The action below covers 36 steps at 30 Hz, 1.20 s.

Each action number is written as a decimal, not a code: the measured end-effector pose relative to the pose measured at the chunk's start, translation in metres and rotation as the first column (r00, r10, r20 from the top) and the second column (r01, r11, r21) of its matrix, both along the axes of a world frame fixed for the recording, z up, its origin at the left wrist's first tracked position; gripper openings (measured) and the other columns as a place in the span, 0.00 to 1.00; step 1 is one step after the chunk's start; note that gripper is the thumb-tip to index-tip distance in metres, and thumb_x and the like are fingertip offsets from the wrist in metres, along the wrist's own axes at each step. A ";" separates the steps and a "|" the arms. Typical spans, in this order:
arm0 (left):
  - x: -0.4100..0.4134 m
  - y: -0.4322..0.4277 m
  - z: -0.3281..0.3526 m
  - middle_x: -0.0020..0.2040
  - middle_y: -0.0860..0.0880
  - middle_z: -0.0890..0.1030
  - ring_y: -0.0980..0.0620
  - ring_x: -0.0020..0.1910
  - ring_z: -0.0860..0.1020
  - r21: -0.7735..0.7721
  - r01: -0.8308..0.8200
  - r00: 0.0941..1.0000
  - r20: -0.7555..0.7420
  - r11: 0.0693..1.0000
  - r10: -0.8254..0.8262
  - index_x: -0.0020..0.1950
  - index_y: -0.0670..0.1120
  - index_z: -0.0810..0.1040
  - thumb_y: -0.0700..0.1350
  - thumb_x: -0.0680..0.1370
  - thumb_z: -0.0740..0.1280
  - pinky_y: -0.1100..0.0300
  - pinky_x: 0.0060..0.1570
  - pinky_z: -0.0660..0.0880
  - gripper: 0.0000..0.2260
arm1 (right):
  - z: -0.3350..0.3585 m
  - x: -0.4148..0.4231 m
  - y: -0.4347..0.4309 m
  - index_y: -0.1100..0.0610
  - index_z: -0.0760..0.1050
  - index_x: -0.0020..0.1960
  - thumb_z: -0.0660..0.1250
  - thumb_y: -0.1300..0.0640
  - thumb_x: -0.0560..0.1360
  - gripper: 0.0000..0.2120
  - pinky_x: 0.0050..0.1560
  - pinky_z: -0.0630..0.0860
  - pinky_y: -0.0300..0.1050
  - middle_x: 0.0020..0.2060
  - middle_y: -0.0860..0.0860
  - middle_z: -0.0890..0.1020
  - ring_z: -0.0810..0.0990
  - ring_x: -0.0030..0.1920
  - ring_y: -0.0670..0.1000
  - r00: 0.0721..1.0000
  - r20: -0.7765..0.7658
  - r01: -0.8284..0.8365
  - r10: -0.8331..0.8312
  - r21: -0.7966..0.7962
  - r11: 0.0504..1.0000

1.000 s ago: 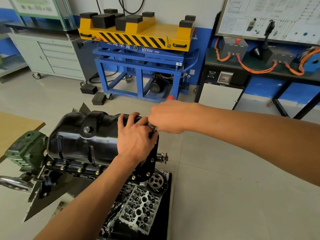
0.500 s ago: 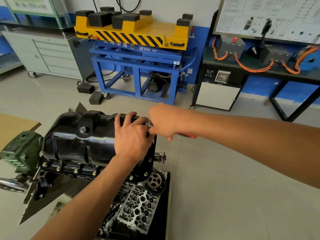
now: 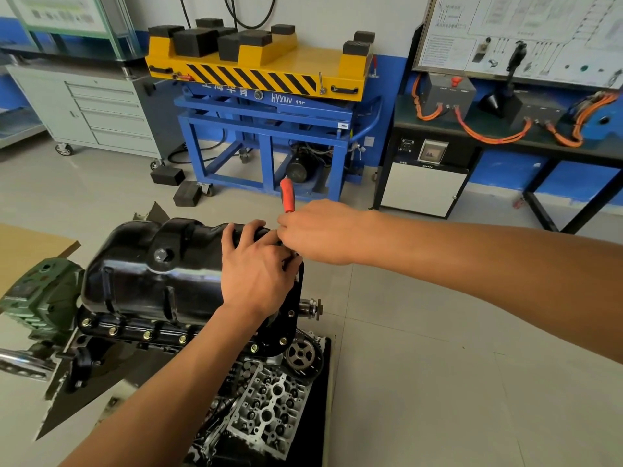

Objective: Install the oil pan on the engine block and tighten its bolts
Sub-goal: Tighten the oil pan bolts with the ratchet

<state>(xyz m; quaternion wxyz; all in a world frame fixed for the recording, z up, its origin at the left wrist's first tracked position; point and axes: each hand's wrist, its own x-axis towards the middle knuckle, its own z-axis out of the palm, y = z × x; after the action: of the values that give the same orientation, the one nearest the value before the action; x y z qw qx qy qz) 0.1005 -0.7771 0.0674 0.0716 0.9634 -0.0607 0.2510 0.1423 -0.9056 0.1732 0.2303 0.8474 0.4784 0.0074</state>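
Swung from 4 to 12 o'clock, the wrench handle (image 3: pixel 287 196) is gripped by our right hand (image 3: pixel 317 232), while our left hand (image 3: pixel 257 268), fingers (image 3: pixel 236 235) curled, steadies the oil pan (image 3: pixel 145 278) atop the engine block (image 3: pixel 286 318).

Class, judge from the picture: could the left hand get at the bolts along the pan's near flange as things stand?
Probably yes. The left hand grips the pan just above that row, and most bolts sit exposed below it; only its own forearm covers the rightmost ones.
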 end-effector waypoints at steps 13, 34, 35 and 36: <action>0.000 -0.004 -0.001 0.52 0.55 0.85 0.42 0.64 0.76 -0.007 -0.016 1.000 0.007 1.000 0.016 0.38 0.53 0.87 0.56 0.76 0.67 0.35 0.68 0.63 0.13 | -0.002 -0.005 0.000 0.58 0.74 0.37 0.63 0.58 0.81 0.13 0.26 0.70 0.41 0.24 0.51 0.79 0.81 0.26 0.48 0.885 -0.335 0.388 -0.323 0.148 0.909; 0.000 -0.001 0.001 0.50 0.56 0.85 0.43 0.63 0.75 0.021 -0.009 1.000 -0.019 1.000 0.009 0.40 0.55 0.87 0.57 0.75 0.72 0.36 0.67 0.65 0.08 | 0.000 0.000 -0.002 0.59 0.76 0.53 0.60 0.65 0.79 0.07 0.39 0.78 0.52 0.46 0.54 0.78 0.78 0.39 0.55 1.000 -0.019 0.020 -0.019 0.057 0.998; 0.000 -0.001 0.001 0.50 0.56 0.85 0.43 0.63 0.75 0.021 -0.007 1.000 -0.017 1.000 0.008 0.40 0.55 0.87 0.57 0.76 0.71 0.36 0.66 0.65 0.09 | 0.001 0.000 -0.002 0.59 0.76 0.53 0.60 0.65 0.79 0.07 0.39 0.78 0.51 0.46 0.54 0.78 0.79 0.40 0.55 1.000 -0.017 0.013 -0.013 0.040 0.999; 0.000 -0.001 0.000 0.50 0.56 0.85 0.43 0.63 0.75 0.020 -0.006 1.000 -0.015 1.000 0.006 0.40 0.55 0.87 0.56 0.76 0.71 0.36 0.66 0.65 0.09 | 0.002 -0.001 -0.002 0.59 0.76 0.52 0.60 0.65 0.79 0.07 0.38 0.78 0.51 0.45 0.54 0.78 0.78 0.39 0.55 1.000 -0.019 0.015 -0.014 0.023 1.000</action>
<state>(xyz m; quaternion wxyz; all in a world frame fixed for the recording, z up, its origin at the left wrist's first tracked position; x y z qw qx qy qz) 0.1009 -0.7777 0.0678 0.0615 0.9661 -0.0598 0.2435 0.1416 -0.9073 0.1749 0.2161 0.8534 0.4743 0.0031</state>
